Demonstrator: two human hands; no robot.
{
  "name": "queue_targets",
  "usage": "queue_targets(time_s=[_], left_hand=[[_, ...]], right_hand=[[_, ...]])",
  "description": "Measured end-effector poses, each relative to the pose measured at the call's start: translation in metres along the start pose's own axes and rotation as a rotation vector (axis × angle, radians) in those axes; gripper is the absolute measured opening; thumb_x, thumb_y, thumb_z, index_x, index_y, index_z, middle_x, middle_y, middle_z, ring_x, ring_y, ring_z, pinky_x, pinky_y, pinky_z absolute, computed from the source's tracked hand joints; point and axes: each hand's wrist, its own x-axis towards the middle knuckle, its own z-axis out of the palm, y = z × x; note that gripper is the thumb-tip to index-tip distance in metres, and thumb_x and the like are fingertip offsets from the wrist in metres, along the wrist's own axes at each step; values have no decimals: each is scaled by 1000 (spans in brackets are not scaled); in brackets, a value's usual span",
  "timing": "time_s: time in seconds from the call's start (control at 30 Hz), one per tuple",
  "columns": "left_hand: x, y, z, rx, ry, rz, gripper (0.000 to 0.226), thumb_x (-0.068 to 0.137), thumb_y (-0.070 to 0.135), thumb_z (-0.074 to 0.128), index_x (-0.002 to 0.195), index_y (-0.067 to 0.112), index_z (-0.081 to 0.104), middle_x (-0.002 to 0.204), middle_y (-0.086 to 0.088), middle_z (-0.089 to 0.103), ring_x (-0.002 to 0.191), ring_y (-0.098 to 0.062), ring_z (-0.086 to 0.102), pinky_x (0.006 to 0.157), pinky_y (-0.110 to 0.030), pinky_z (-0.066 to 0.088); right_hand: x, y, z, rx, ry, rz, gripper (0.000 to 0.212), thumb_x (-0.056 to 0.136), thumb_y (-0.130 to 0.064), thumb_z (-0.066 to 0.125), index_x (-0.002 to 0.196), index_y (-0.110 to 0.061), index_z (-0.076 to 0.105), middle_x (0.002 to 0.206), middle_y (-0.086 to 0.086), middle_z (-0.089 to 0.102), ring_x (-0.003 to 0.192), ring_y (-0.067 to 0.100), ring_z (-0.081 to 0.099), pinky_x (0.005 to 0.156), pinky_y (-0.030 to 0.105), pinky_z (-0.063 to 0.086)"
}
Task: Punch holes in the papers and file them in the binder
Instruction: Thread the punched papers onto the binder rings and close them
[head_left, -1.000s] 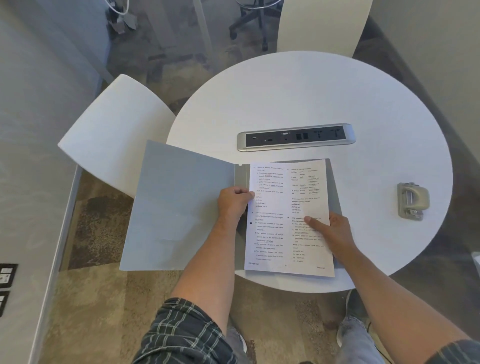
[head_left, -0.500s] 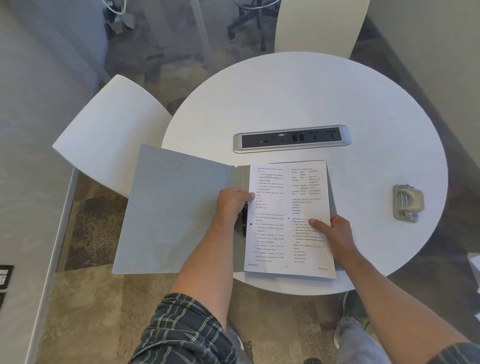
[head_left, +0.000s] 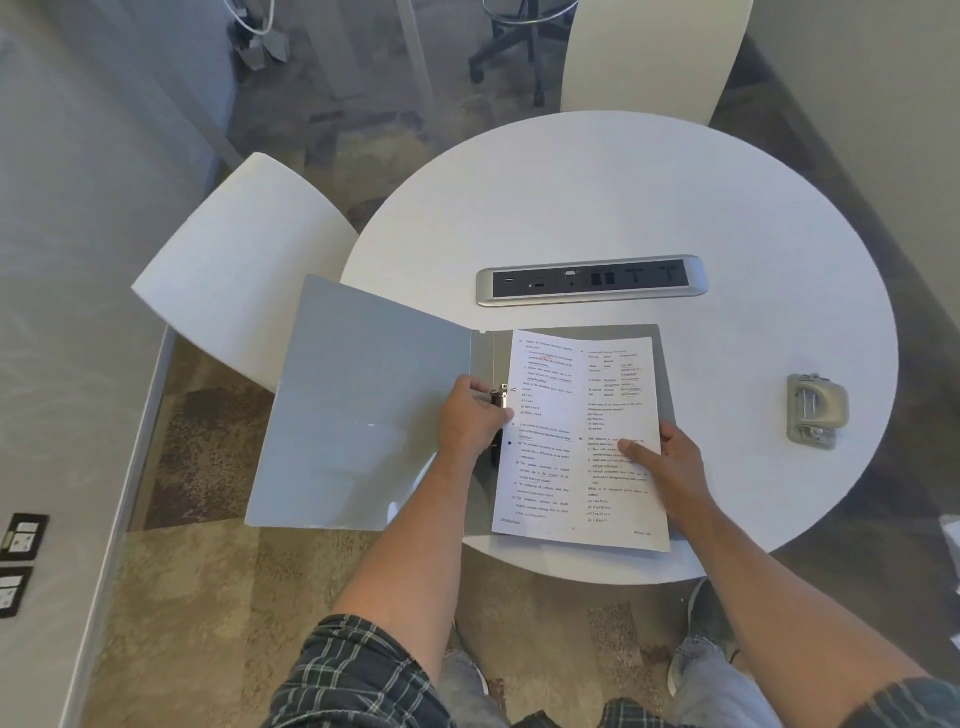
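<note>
Two bare hands work over a grey binder (head_left: 363, 405) lying open at the lower left edge of a round white table (head_left: 675, 208). Its front cover spreads to the left, hanging out past the table edge above the carpet, with a white chair (head_left: 234, 270) behind it in the left middle of the frame. At the binder's spine, in the centre, the left hand (head_left: 472, 415) curls its fingers around the small metal ring clasp (head_left: 501, 397). Just right of the clasp lies a printed paper (head_left: 571, 405), resting on the binder's back cover with a punched hole visible near its left margin. The right hand (head_left: 670, 462) lies on the paper's lower right part, fingers loosely bent and thumb pressing the sheet flat, gripping nothing. Above the paper, a silver power strip (head_left: 592, 280) is set into the tabletop. Well apart at the right of the table sits a grey hole punch (head_left: 815, 410), untouched.
</note>
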Motion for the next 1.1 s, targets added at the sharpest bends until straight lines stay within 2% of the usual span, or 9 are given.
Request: queue_targets(time_s=[0.07,0.17,0.37,0.53,0.67,0.83,0.97,1.03,1.1], left_hand=[[-6,-3,-3,58,-20,-2,46,78,14,87,110,18,54,98,-2,72,84,-21,71,59,-31,55],[-13,-5,-6,89,-19,-6,38,79,13,86,103,17,58,96,-4,72,84,-23,73,58,-31,56],[-20,-7,-2,111,-4,-27,26,79,13,86,94,13,65,91,-2,74,83,-20,72,69,-35,60],[-24,-7,3,199,-37,-26,11,81,13,83,84,13,72,90,-2,75,87,-22,71,82,-42,63],[-24,-6,-1,247,-137,-68,21,80,14,85,91,-2,77,96,-12,77,91,-26,72,84,-42,60],[-26,-5,0,236,-155,-98,15,80,10,84,91,1,79,96,-11,77,82,-19,66,80,-34,55],[-29,-5,2,238,-154,-111,13,83,8,81,94,1,79,88,-7,73,79,-18,64,66,-25,50],[-31,-4,3,246,-149,-113,14,86,9,78,96,-1,78,89,-8,72,73,-15,62,59,-23,47],[-32,-6,4,258,-136,-101,15,87,11,77,96,-1,77,93,-11,74,75,-18,62,61,-24,48]], right_hand=[[-4,-2,-1,21,-22,14,41,87,-4,79,124,-7,64,112,7,78,90,26,79,67,34,64],[-9,-4,-3,18,-62,29,37,88,-5,78,123,-8,65,110,8,78,89,26,79,65,32,63],[-16,-2,-2,-10,-57,35,39,88,-10,79,124,-13,67,112,5,78,93,26,78,72,37,64],[-18,-3,-5,-35,-25,48,37,87,-11,81,121,-11,67,108,5,79,85,20,79,63,29,63],[-20,-5,-10,-34,-6,55,39,86,-12,82,121,-11,66,108,4,79,83,20,79,61,28,62],[-22,-5,-13,-80,61,14,41,86,-13,82,121,-13,61,110,0,75,84,15,76,62,23,58],[-20,-2,-13,-318,127,-67,55,89,-26,80,134,-22,49,117,-7,68,91,7,69,68,22,51],[-19,-2,-8,-410,153,-99,53,91,-23,76,135,-23,45,117,-8,66,88,8,66,66,19,47],[-19,-6,2,-479,199,-112,54,93,-18,71,138,-23,42,121,-5,65,91,14,66,68,23,50]])
